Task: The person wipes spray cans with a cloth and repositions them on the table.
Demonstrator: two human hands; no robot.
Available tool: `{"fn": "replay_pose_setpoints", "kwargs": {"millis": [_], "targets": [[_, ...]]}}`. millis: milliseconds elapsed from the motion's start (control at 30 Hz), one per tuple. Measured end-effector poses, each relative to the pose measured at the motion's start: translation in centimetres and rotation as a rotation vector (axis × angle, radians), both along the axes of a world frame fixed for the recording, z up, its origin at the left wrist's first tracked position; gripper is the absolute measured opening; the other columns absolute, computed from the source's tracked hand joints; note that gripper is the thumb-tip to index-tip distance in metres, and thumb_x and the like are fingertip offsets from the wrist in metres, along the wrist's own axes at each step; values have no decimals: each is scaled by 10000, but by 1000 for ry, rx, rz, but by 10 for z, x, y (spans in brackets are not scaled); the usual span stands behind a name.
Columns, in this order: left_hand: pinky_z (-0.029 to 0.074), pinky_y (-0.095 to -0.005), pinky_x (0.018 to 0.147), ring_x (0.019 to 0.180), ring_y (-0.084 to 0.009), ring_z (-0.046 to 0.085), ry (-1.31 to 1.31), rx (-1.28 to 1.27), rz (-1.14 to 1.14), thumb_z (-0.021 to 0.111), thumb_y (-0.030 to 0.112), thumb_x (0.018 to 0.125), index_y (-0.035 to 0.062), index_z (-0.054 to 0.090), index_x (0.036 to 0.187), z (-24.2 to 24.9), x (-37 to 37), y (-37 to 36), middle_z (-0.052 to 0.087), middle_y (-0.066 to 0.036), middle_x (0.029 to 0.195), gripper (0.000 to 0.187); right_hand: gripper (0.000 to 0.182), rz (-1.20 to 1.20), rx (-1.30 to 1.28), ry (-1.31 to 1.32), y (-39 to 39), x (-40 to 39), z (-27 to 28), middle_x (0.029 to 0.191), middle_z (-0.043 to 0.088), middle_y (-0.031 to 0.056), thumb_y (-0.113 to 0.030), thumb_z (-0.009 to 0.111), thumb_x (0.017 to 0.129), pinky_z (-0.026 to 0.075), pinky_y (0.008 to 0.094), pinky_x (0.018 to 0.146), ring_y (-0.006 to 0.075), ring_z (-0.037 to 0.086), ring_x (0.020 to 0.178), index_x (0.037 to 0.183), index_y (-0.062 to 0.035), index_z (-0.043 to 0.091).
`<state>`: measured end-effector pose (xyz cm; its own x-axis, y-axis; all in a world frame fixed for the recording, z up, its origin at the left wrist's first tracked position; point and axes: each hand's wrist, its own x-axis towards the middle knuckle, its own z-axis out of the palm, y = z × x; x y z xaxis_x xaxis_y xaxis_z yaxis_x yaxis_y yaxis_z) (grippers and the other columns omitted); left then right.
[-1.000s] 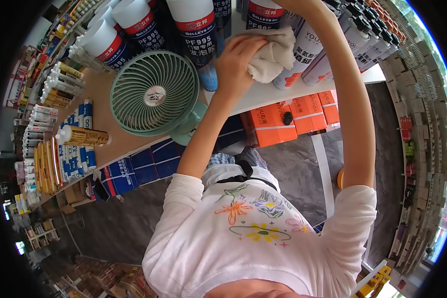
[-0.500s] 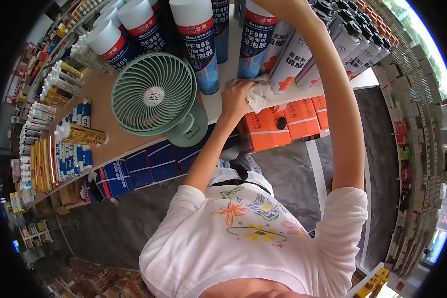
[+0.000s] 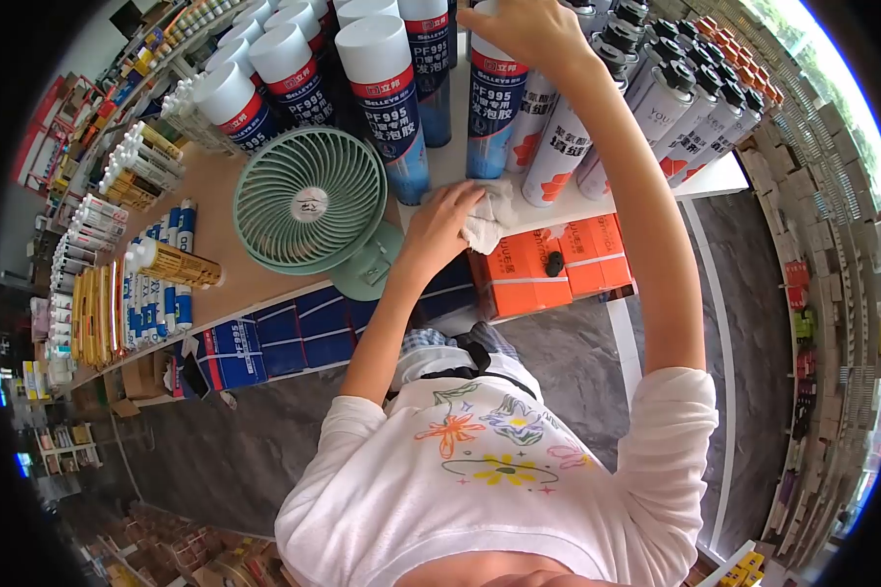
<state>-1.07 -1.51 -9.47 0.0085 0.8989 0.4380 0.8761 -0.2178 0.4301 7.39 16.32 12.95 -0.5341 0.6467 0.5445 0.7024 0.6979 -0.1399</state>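
Note:
My left hand (image 3: 442, 227) is closed around a crumpled white cloth (image 3: 489, 217), resting on the white shelf edge at the foot of a foam can. My right hand (image 3: 533, 34) reaches over the top of that blue foam can (image 3: 494, 117), fingers around its white cap; part of the cap is hidden. Left of it stands another blue foam can (image 3: 390, 117) with a white cap and red band. Right of it are white cans (image 3: 561, 157) with orange shapes, partly behind my right forearm.
A green fan (image 3: 308, 201) stands on the left of the counter. Sealant tubes (image 3: 181, 264) lie farther left. Orange boxes (image 3: 529, 279) and blue boxes (image 3: 274, 342) sit below the shelf. Black-topped cans (image 3: 671, 98) crowd the right end.
The view has shifted, so the shelf sits lower in the picture. My left hand and the cloth have moved slightly left along the shelf edge. My right hand stays at the can's top.

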Motion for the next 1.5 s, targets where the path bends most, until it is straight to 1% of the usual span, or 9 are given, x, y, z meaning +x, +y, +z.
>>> {"fn": "replay_pose_setpoints", "kwargs": {"millis": [267,367,400,500,633,667,833,1133,1500], "targets": [[505,-412,994,1242,-302,567,-32,-250,-62,698,111,800,148,578,1342,92,-10,-25,518,-58,1439,557,733,27,154,-353,20,-2,-21,1356,561,272,-664,568,863,558,513,836,426,656,1090,1349,-116,581],[492,-398,1005,1217,-327,584,-142,-50,14,697,90,823,97,569,1340,91,-2,-14,542,-104,1410,533,664,89,380,-317,19,7,-22,1111,609,163,-66,548,956,606,393,596,312,695,936,1462,-470,404],[486,-392,1010,1217,-337,582,-246,77,56,698,77,828,78,568,1337,87,1,-6,552,-124,1396,525,664,86,389,-311,15,10,-17,1111,609,163,-66,548,956,606,393,596,312,695,936,1462,-470,404],[460,-409,1029,1253,-376,530,-333,134,103,737,103,830,14,424,1421,52,12,25,489,-204,1408,675,630,90,425,-272,-1,20,-6,1129,604,161,-85,552,955,594,395,574,318,696,912,1460,-441,424],[419,-451,1049,1258,-430,463,-310,244,221,823,229,783,-89,255,1456,19,29,71,410,-284,1375,936,325,57,33,371,-58,45,19,1111,599,132,-265,677,903,547,380,697,276,680,876,1172,-93,616],[416,-462,1040,1231,-435,467,-286,303,271,841,257,764,-104,254,1451,13,31,81,414,-289,1350,973,375,130,59,538,-68,52,13,1032,595,155,-341,658,890,542,450,653,368,663,819,1025,2,588],[429,-477,994,1178,-447,486,-309,283,346,897,321,672,-100,201,1475,18,32,104,437,-303,1295,1142,207,357,-377,683,-96,79,-57,990,580,92,-145,685,875,516,295,645,184,650,826,1021,-22,603],[540,-426,918,1135,-432,615,-470,151,215,866,208,662,-4,66,1545,22,4,96,530,-321,1316,1211,125,367,-851,744,-103,87,-167,931,666,91,-58,642,901,526,284,629,138,645,801,988,28,616],[418,-448,1079,1302,-417,488,-487,159,110,885,180,671,-21,143,1522,11,1,92,413,-303,1437,1147,141,355,-814,702,-88,72,-216,933,677,80,-68,631,915,565,287,687,142,658,865,1003,41,615]]}}
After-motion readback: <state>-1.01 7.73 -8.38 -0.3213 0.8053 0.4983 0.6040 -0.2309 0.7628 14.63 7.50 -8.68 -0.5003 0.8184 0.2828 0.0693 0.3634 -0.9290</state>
